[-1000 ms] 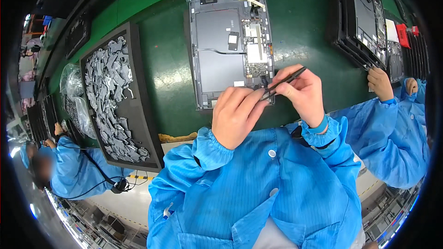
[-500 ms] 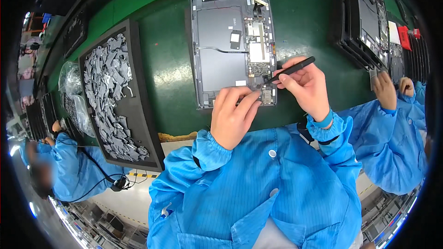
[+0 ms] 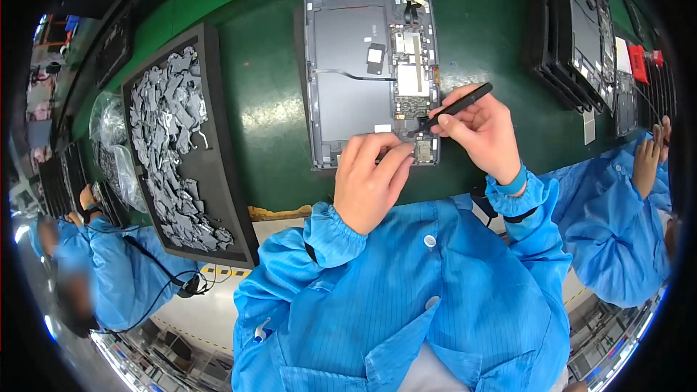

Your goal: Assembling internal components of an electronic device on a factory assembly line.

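Note:
An opened tablet [image 3: 348,94] lies on the green table in front of me, its inner side up, with a circuit board [image 3: 411,80] along its right side. My right hand [image 3: 485,131] grips black tweezers [image 3: 465,101], held slantwise with the tip down at the lower part of the board. My left hand [image 3: 372,178] rests over the tablet's lower edge, fingers bent and pinched close to that tip. Whatever the left fingertips hold is too small and covered to make out.
Left of the tablet, a black tray [image 3: 210,94] holds many grey pieces. A clear plastic bag [image 3: 109,127] lies beyond it. At the right stand stacked tablet housings [image 3: 581,36] and a red item [image 3: 637,64]. Co-workers in blue sit on both sides.
Both my hands stay at the board's lower part, with only slight shifts of the fingers and tweezers. The co-worker's hands at the right have drawn away from the stacked housings.

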The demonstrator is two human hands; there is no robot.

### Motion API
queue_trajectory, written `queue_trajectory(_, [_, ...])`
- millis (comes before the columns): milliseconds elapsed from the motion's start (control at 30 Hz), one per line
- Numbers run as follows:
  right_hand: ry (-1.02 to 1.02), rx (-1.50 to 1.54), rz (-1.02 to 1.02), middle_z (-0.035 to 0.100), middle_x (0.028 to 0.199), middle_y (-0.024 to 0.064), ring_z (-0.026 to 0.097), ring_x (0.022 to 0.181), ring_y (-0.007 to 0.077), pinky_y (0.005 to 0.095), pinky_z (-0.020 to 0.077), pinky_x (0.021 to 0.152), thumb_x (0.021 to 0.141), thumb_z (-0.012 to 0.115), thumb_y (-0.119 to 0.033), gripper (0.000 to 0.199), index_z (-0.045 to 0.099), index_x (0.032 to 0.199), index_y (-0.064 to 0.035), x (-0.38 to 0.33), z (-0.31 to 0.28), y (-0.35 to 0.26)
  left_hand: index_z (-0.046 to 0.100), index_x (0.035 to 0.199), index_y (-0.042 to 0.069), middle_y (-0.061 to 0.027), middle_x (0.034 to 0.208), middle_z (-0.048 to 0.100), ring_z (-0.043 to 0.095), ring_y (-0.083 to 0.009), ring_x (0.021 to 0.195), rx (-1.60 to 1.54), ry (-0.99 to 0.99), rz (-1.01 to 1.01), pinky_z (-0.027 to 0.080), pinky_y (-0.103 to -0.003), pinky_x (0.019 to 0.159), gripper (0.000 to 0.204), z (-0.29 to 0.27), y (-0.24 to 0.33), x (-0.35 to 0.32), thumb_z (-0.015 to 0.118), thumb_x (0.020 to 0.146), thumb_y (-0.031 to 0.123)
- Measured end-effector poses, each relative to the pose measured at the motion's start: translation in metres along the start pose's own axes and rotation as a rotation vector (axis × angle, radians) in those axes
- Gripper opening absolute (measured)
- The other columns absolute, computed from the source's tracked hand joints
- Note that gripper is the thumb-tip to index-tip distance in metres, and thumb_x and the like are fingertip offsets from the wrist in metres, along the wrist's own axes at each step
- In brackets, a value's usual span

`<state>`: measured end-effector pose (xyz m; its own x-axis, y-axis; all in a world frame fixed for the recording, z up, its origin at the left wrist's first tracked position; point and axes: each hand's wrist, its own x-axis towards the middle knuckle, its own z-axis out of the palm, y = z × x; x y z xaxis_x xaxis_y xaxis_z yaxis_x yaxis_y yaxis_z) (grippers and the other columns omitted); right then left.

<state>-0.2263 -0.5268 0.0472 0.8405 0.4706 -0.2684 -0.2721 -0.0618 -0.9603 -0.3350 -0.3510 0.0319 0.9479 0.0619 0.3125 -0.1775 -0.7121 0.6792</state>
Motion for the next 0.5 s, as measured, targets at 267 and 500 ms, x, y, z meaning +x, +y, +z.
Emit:
queue_trajectory(267, [0.013, -0.024, -0.003, 0.068, 0.094, 0.0132, 0.068, 0.083, 0.0160, 0.0268, 0.0555, 0.076, 0.085, 0.066, 0.004, 0.023, 0.054, 0.104, 0.0043, 0.0009, 0.0026, -0.0012, 0.070, 0.096, 0.007, -0.0044, 0.094, 0.061, 0.055, -0.0240, 0.084, -0.013, 0.012, 0.002, 0.048, -0.034, 0.070, 0.025, 0.0011, -0.0009, -0.0009, 0.074, 0.072, 0.001])
queue_trajectory(500, [0.032, -0.210, -0.160, 0.069, 0.092, 0.0139, 0.069, 0.080, 0.0159, 0.0266, 0.0560, 0.073, 0.084, 0.068, 0.002, 0.021, 0.056, 0.101, 0.0043, -0.0031, 0.0067, -0.0006, 0.070, 0.096, 0.007, -0.0042, 0.094, 0.061, 0.055, -0.0238, 0.084, 0.004, 0.009, 0.014, 0.048, -0.034, 0.071, 0.025, -0.0004, -0.0006, 0.0005, 0.074, 0.072, 0.001])
